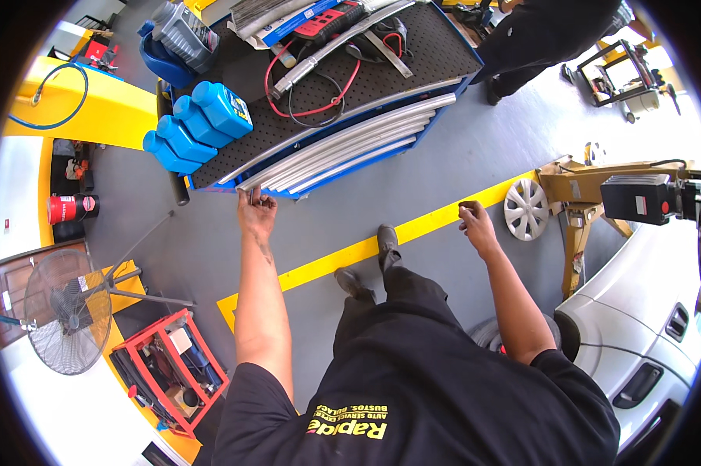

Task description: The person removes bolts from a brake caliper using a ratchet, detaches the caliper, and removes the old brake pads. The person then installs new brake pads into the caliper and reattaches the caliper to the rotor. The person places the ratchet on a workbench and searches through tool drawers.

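My left hand [257, 211] is at the front left corner of a blue tool cabinet [436, 128], its curled fingers against the end of a long silver drawer handle [350, 140]. The drawers look pushed in. Off to the right, over the floor, my right hand [476, 225] hangs with its fingers bent together. A small dark patch shows at its fingertips; I cannot tell if it is a held thing. On the cabinet's black top stand several blue bottles [222, 109], a grey jug [183, 35] and a red tester [329, 22] with red and black cables.
A yellow line [327, 254] crosses the grey floor under my feet. To the right are a wheel cover [526, 210], a yellow lift arm [599, 182] and a white car [638, 311]. A fan [67, 311] and red cart [172, 369] stand left. Another person [545, 39] stands beyond the cabinet.
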Available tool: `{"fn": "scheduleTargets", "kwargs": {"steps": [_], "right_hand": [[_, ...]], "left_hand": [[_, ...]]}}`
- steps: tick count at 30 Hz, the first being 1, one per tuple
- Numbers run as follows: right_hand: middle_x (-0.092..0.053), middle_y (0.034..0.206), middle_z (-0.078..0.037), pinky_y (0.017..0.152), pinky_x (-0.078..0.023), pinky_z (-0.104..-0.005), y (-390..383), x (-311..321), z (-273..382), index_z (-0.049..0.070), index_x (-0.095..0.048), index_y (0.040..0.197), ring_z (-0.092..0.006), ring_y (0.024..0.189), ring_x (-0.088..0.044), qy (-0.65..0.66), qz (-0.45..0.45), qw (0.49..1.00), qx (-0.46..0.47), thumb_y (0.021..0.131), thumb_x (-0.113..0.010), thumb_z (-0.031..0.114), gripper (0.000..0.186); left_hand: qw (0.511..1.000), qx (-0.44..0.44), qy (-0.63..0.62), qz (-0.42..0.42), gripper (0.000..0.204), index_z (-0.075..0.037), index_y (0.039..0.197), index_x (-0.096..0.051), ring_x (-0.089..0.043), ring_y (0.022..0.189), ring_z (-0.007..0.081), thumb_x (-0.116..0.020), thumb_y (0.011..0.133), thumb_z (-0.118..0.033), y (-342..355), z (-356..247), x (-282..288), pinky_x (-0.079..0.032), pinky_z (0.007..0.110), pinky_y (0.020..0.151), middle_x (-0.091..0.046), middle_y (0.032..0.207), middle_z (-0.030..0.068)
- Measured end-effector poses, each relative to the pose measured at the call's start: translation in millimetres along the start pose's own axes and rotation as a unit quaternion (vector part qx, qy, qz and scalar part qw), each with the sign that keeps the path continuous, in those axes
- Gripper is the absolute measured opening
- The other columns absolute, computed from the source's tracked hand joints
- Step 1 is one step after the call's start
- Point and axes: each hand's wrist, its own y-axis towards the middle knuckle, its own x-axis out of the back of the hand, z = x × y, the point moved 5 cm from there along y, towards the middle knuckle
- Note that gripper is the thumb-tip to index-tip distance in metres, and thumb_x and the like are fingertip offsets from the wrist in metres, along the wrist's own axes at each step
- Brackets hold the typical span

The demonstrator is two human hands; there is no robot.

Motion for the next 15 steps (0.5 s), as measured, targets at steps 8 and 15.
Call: {"fn": "scheduleTargets", "kwargs": {"steps": [8, 15], "right_hand": [[-0.066, 0.109, -0.012, 0.075, -0.052, -0.0301, -7, -17, -24, -0.004, -0.058, 0.124, -0.0167, 0.081, -0.064, 0.044, 0.008, 0.998, -0.032, 0.102, -0.055, 0.025, 0.037], [-0.062, 0.091, -0.005, 0.065, -0.046, -0.0269, 6, -25, -19, 0.004, -0.059, 0.119, -0.0117, 0.07, -0.059, 0.188, 0.007, 0.982, -0.032, 0.108, -0.042, 0.037, 0.039]], "left_hand": [[0.998, 0.02, 0.025, -0.056, 0.027, -0.022, 0.127, -0.058, -0.05, 0.085, 0.0135, -0.053, 0.105, -0.038, -75, 43, 62, -0.046, 0.03, 0.081, -0.068, 0.119, -0.0017], [0.983, 0.073, 0.166, -0.038, 0.034, -0.021, 0.129, -0.056, -0.054, 0.091, 0.0149, -0.057, 0.102, -0.042, -153, 65, 118, -0.044, 0.031, 0.082, -0.067, 0.126, 0.0027]]}}
